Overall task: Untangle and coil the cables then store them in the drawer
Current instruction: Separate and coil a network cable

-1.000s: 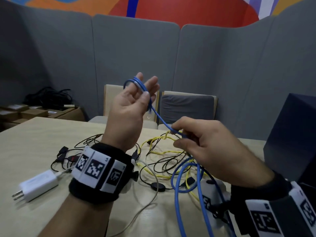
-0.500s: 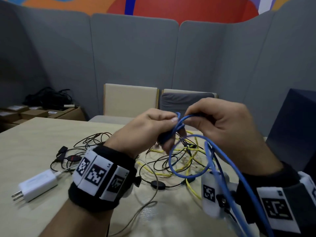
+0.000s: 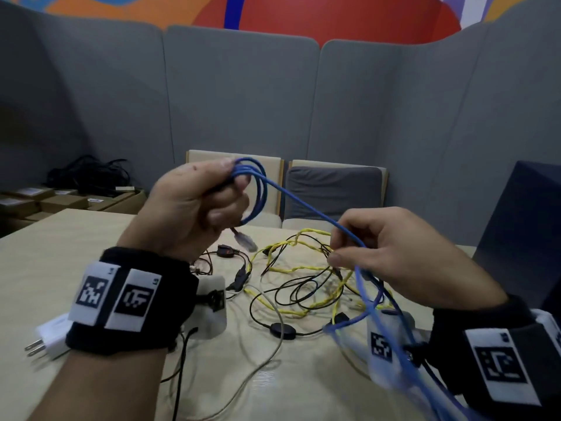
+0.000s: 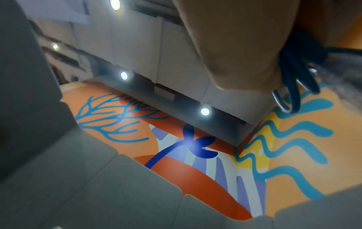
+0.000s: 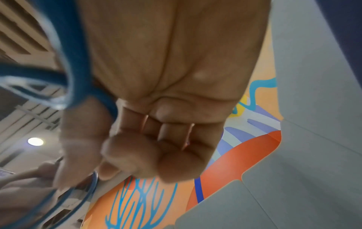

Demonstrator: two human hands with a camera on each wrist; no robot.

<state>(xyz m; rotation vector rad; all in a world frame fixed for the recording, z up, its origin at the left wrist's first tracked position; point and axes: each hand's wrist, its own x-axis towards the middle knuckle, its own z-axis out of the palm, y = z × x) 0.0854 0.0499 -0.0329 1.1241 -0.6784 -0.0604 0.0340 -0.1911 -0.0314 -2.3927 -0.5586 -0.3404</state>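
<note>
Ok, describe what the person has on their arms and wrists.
Both forearms are bare, with no sleeves. Each wrist wears a wide black band: the left wristband and the right wristband carry white panels printed with square black-and-white marker codes. A white camera housing with a black cable sits under the left wrist.

Black wristbands (image 3: 127,302) (white coded tags)

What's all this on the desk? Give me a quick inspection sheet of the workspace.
Surface: pale wooden table.
Job's things: blue cable, part coiled; no drawer seen.
Clutter: white plug adapter.
Hands: left hand grips the blue loops; right hand pinches the loose run.
Cables: yellow cable and black cable tangled on the table.
Surroundings: grey partition panels, two chairs, cardboard boxes.
</note>
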